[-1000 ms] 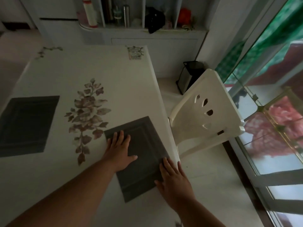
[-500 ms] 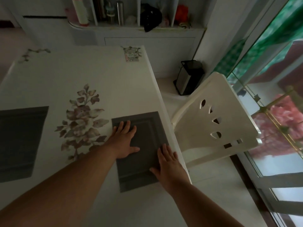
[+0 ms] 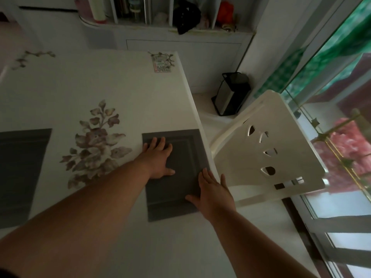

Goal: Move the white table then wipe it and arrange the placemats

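The white table (image 3: 120, 81) with a printed leaf pattern fills the left of the view. A dark grey placemat (image 3: 180, 157) lies at its right edge, its sides now parallel to that edge. My left hand (image 3: 158, 159) rests flat on the mat's upper left part, fingers spread. My right hand (image 3: 212, 189) lies flat on the mat's lower right corner, at the table edge. A second dark placemat (image 3: 20, 173) lies at the left, partly cut off by the frame.
A white chair (image 3: 267, 155) stands close against the table's right edge. A black bin (image 3: 230, 93) sits on the floor beyond it. A white shelf unit (image 3: 170, 23) with bottles is behind the table. Glass doors (image 3: 331, 117) run along the right.
Both hands turned the right placemat from a tilted position to square with the table edge and slid it toward that edge.
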